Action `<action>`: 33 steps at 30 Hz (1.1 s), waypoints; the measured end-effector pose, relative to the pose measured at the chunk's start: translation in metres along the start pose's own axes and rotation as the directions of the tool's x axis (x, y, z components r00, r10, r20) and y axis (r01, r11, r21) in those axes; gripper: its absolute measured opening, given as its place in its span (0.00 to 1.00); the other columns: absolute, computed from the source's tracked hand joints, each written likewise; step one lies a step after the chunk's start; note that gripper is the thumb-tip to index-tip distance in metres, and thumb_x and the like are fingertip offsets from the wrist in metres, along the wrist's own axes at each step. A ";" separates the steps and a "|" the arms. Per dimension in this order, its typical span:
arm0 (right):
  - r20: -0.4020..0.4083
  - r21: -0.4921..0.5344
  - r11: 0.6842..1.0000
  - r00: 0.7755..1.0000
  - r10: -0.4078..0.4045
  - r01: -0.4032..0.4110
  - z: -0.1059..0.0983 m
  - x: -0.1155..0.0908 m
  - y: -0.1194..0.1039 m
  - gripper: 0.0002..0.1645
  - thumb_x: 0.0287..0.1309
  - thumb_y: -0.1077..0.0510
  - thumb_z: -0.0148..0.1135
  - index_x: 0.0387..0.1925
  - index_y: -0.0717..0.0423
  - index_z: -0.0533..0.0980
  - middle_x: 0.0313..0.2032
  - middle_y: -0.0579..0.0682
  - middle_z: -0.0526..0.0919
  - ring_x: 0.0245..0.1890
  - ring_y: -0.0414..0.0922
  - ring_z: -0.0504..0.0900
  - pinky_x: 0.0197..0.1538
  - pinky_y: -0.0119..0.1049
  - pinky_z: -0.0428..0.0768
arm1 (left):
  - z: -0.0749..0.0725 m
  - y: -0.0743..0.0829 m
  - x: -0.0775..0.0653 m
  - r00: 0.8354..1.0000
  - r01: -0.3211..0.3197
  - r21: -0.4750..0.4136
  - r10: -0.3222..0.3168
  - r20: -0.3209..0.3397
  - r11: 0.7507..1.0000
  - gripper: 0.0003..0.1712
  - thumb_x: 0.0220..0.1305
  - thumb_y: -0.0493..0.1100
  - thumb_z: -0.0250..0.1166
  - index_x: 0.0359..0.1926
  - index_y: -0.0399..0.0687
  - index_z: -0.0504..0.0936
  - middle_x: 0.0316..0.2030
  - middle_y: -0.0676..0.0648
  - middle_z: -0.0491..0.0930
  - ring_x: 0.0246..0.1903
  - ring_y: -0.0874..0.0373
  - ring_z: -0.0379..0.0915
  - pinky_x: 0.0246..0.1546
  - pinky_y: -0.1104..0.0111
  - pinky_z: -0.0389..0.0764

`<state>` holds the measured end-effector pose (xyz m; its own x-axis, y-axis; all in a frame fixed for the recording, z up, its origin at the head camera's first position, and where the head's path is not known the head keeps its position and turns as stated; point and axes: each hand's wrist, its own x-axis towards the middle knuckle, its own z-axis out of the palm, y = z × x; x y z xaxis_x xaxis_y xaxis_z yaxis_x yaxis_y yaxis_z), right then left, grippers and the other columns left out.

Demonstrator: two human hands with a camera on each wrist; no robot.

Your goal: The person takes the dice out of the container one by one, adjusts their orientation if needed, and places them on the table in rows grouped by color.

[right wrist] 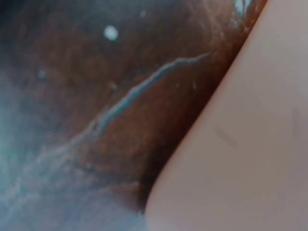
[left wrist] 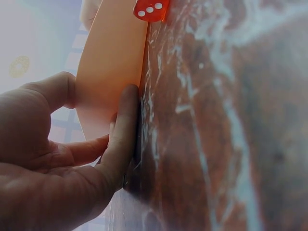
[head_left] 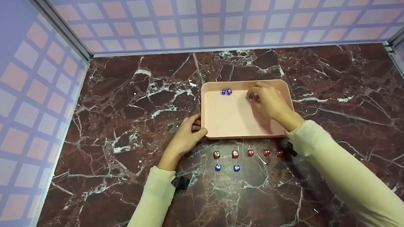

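A shallow peach-coloured tray (head_left: 236, 118) sits on the marbled tabletop. My left hand (head_left: 186, 136) holds its near left corner, thumb at the rim and fingers along the outer wall; the left wrist view shows that wall (left wrist: 108, 62) up close. Over the tray's right half, my right hand (head_left: 268, 98) pinches a blue die (head_left: 250, 96) between thumb and fingertips. Two more blue dice (head_left: 226, 92) lie side by side near the tray's far wall. The right wrist view has only the tray's side (right wrist: 240, 159), blurred, with the hand out of sight.
In front of the tray, several red dice (head_left: 235, 154) form a row, the rightmost close to my right wrist. Nearer to me lie a blue die (head_left: 218, 167) and another blue die (head_left: 236, 168). Checkered panels (head_left: 191, 22) border the table at the back and sides.
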<state>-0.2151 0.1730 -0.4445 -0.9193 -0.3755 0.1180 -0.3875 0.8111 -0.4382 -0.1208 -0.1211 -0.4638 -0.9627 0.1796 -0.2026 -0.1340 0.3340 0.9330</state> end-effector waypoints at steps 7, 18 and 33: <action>-0.067 0.066 0.995 0.995 -0.069 0.074 0.004 -0.012 0.000 0.10 0.56 0.74 0.67 0.40 0.64 0.86 0.40 0.61 0.84 0.41 0.59 0.86 0.52 0.53 0.86 | 0.001 -0.002 0.000 1.000 0.007 0.003 -0.007 -0.003 1.000 0.38 0.63 0.38 0.64 0.74 0.33 0.69 0.58 0.38 0.73 0.55 0.47 0.78 0.55 0.61 0.85; -0.017 0.192 0.966 0.984 -0.176 0.176 -0.015 -0.056 -0.022 0.08 0.60 0.73 0.67 0.41 0.65 0.86 0.35 0.57 0.84 0.34 0.49 0.84 0.39 0.43 0.88 | 0.002 0.000 0.001 1.000 -0.005 0.014 0.005 0.004 1.000 0.39 0.64 0.37 0.62 0.75 0.31 0.68 0.57 0.37 0.72 0.55 0.46 0.79 0.53 0.63 0.88; 0.120 0.120 0.892 0.886 -0.449 0.436 -0.012 -0.132 -0.060 0.10 0.58 0.66 0.75 0.43 0.59 0.86 0.38 0.49 0.86 0.35 0.43 0.85 0.40 0.34 0.90 | 0.000 -0.001 -0.001 1.000 0.009 0.019 -0.009 0.000 1.000 0.40 0.64 0.39 0.63 0.77 0.33 0.66 0.58 0.38 0.72 0.56 0.47 0.78 0.56 0.62 0.86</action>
<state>-0.0711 0.1793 -0.4230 -0.6319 -0.7502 0.1946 -0.7380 0.5058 -0.4467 -0.1195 -0.1214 -0.4644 -0.9615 0.1762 -0.2108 -0.1381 0.3532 0.9253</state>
